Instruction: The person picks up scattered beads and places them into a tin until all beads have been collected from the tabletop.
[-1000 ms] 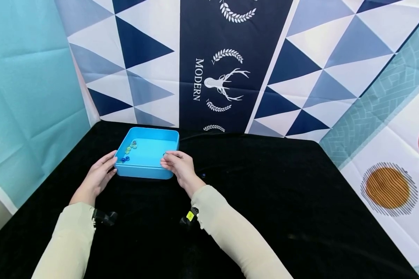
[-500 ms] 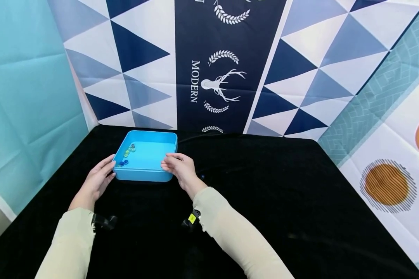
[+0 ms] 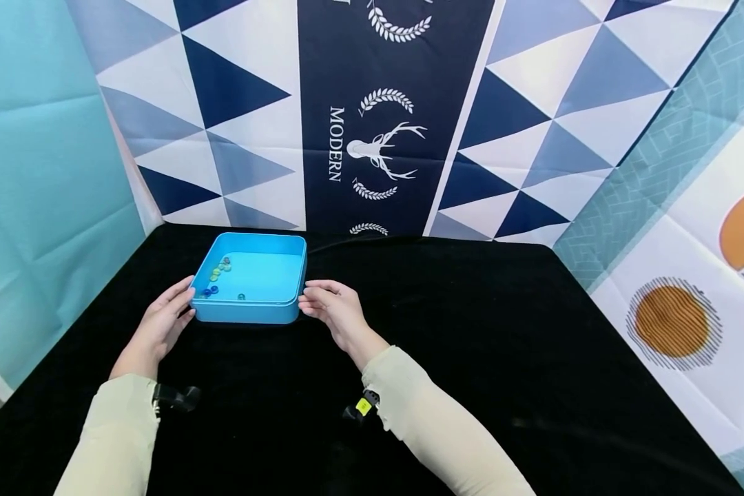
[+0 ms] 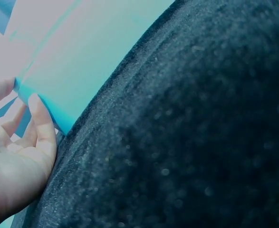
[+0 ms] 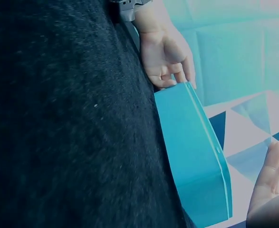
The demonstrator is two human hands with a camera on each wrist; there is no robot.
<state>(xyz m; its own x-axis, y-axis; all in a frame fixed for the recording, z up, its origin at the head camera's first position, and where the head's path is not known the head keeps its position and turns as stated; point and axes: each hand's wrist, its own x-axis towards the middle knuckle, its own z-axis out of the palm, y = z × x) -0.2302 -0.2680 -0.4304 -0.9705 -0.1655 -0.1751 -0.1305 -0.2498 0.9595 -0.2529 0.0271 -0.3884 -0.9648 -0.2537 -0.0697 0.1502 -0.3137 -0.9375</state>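
Observation:
In the head view a blue, shallow, square box (image 3: 244, 313) stands on the black cloth. Several glass marbles (image 3: 215, 275), green, yellowish and dark blue, lie along its left side. One greenish marble (image 3: 242, 297) sits apart, near the front wall. My left hand (image 3: 160, 324) grips the box's front left corner, its fingertips at the rim and wall; the right wrist view shows these fingers (image 5: 179, 76) against the box's end. Just off the right wall, my right hand (image 3: 341, 317) has loosely bent fingers and nothing visible between them. The right wrist view shows a gap between that hand and the box.
Black cloth (image 3: 471, 372) covers the table and extends to the right of the box. Behind it hangs a triangle-patterned curtain (image 3: 248, 83) with a dark deer panel. Light-blue fabric (image 3: 43, 172) closes off the left side.
My right hand has moved from over the front right rim to outside the box, leaving a greenish marble inside. A blue marble on the cloth is now out of sight. My left hand stays at its corner.

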